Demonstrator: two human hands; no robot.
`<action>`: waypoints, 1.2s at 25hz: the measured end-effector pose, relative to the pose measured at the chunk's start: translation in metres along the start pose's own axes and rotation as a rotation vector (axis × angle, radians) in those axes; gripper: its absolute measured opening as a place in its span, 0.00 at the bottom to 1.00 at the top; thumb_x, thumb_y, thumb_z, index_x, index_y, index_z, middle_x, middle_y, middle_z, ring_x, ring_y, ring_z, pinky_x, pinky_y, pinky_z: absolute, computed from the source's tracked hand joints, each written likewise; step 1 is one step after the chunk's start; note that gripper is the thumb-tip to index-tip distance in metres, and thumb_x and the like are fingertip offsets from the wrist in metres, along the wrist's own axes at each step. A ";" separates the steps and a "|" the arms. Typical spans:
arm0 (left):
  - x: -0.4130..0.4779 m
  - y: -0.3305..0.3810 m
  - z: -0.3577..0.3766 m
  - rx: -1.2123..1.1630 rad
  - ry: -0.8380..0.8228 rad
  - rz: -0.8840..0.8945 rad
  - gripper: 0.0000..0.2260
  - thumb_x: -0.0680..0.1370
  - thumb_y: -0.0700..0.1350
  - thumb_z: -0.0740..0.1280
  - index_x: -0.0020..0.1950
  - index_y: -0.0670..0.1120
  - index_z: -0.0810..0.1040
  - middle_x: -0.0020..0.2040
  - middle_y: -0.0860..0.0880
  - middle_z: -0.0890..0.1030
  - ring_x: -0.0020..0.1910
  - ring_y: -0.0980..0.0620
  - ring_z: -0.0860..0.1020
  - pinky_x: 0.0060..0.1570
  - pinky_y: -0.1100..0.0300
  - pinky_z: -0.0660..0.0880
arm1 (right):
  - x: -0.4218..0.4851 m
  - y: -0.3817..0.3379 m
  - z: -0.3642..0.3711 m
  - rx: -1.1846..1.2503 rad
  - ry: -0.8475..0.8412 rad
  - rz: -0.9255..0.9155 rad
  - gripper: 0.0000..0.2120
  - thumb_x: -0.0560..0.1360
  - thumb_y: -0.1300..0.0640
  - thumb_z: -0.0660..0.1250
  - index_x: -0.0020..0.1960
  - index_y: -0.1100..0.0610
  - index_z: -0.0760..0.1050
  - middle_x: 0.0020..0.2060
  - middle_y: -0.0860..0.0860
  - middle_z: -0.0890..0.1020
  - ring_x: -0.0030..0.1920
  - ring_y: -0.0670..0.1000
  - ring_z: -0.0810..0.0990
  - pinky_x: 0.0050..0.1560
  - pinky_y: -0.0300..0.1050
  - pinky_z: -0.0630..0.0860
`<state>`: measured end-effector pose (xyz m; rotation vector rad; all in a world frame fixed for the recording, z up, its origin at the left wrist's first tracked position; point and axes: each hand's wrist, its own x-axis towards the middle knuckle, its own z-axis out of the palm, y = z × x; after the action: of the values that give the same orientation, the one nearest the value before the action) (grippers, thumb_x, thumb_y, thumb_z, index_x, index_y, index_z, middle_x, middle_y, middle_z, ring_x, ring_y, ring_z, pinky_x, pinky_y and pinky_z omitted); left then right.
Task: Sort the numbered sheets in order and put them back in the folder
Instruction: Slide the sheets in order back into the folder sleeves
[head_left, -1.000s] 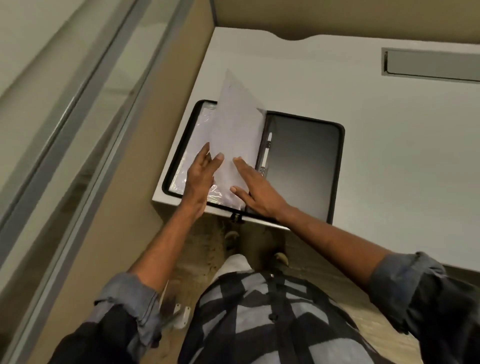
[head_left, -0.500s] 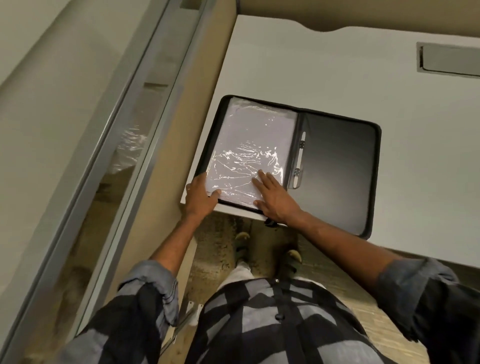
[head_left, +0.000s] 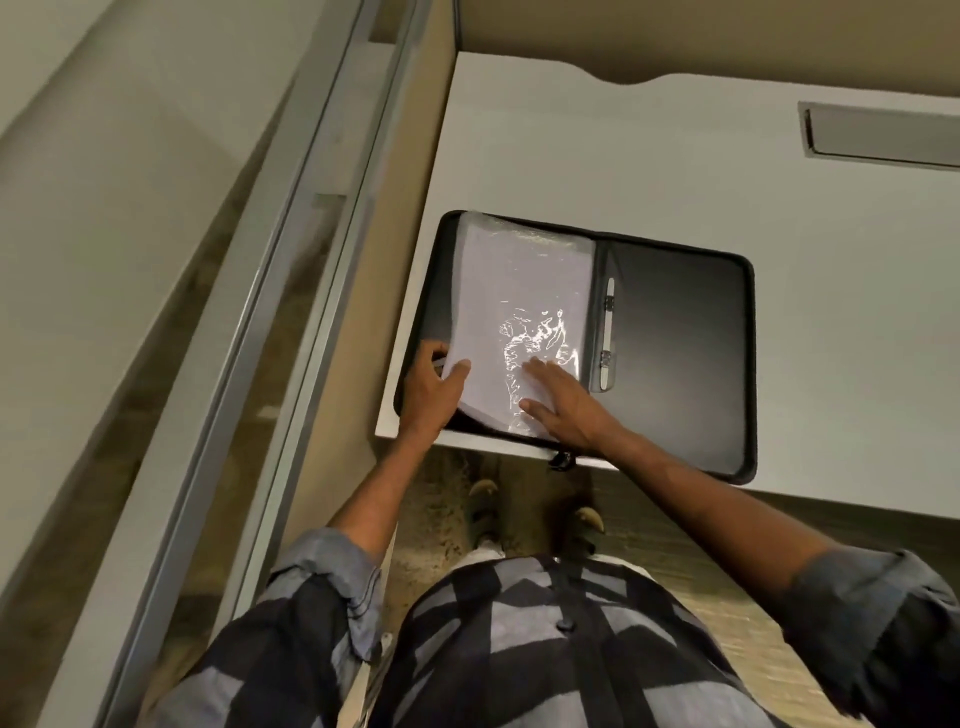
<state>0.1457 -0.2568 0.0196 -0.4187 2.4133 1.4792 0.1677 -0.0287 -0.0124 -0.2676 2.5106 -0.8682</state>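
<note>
Left grip (head_left: 434, 387) is pinching the near-left corner of the sheets (head_left: 524, 280): thumb on top, fingers curled at the stack edge, corner looks raised a bit off the folder (head_left: 680, 358). Right grip (head_left: 566, 410) is flat, fingers straight and spread, pressing down on the stack just right of the left grip, not grasping anything. Sheets sit under a clear plastic cover (head_left: 540, 338), with glare and wrinkles right at the right grip's fingertips; can't read any numbers on the top page. Stack lies on the folder's left half, running away from both grips toward the far edge, slightly skewed, so a strip of black lining shows beyond the left grip. Folder is black, zip-edged, open flat on the white table (head_left: 623, 166), at its near-left corner. Right of the right grip: spine with a white clip bar (head_left: 607, 332), then the bare black right half. Zip pull (head_left: 562, 460) hangs over the table's near edge, just below the right grip's wrist. Far right, well apart from both grips, a grey recessed hatch (head_left: 883, 137) in the table top. Left of the left grip, a glass partition (head_left: 291, 270) with a metal frame. Below the grips: rolled cuffs (head_left: 332, 561), plaid shirt (head_left: 519, 649), shoes (head_left: 483, 499) on the floor.
</note>
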 end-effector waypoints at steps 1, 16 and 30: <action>-0.004 0.009 0.003 -0.039 -0.014 0.024 0.15 0.81 0.48 0.69 0.64 0.46 0.70 0.59 0.47 0.76 0.56 0.49 0.77 0.45 0.65 0.74 | -0.001 -0.007 -0.006 0.052 0.017 0.014 0.32 0.84 0.42 0.58 0.83 0.53 0.54 0.82 0.52 0.57 0.82 0.53 0.54 0.81 0.52 0.53; -0.096 0.106 0.129 -0.038 -0.388 0.471 0.29 0.80 0.54 0.70 0.78 0.58 0.63 0.77 0.54 0.66 0.72 0.57 0.66 0.68 0.52 0.72 | -0.074 0.000 -0.133 0.839 0.446 -0.016 0.26 0.85 0.46 0.60 0.80 0.46 0.57 0.70 0.50 0.74 0.67 0.50 0.78 0.59 0.53 0.82; -0.048 -0.009 0.109 0.752 -0.251 0.324 0.31 0.85 0.62 0.47 0.84 0.49 0.45 0.83 0.48 0.41 0.82 0.48 0.37 0.79 0.41 0.38 | -0.119 0.112 -0.065 -0.185 0.271 0.220 0.33 0.84 0.49 0.62 0.83 0.53 0.51 0.83 0.54 0.48 0.82 0.58 0.45 0.78 0.69 0.51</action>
<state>0.2024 -0.1585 -0.0175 0.3138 2.6601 0.5608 0.2365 0.1320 0.0062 0.0742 2.8093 -0.6196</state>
